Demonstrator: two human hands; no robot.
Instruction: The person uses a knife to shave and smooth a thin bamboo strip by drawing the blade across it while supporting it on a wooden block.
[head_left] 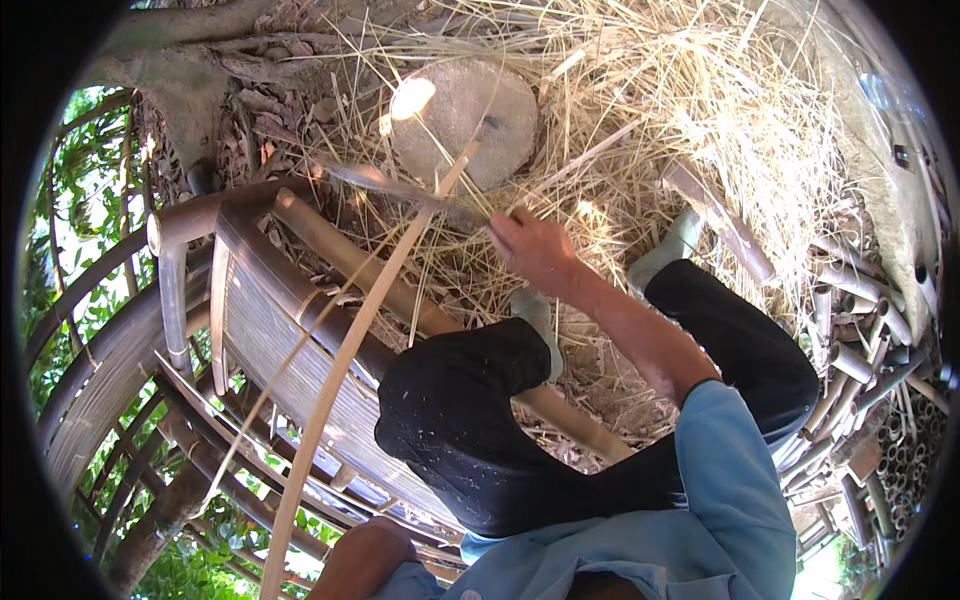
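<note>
My right hand [532, 248] is closed around the handle of a long-bladed knife [375, 182], whose blade points left and looks smeared by motion. The blade crosses a long, pale bamboo strip [355, 340] near its far end. That strip slants from the lower left up to a round wooden block [480, 120], its tip over the block's top. A thinner strip [290, 370] runs beside it. Of my left arm [368, 558] only a bent part shows at the lower edge; the left hand is out of the picture.
Pale shavings [720, 100] cover the ground beyond my feet. A split bamboo piece [720, 220] lies by my right foot. On the left stands a bamboo bench [300, 300], close against my knee. Cut bamboo tubes [900, 470] are piled at the right.
</note>
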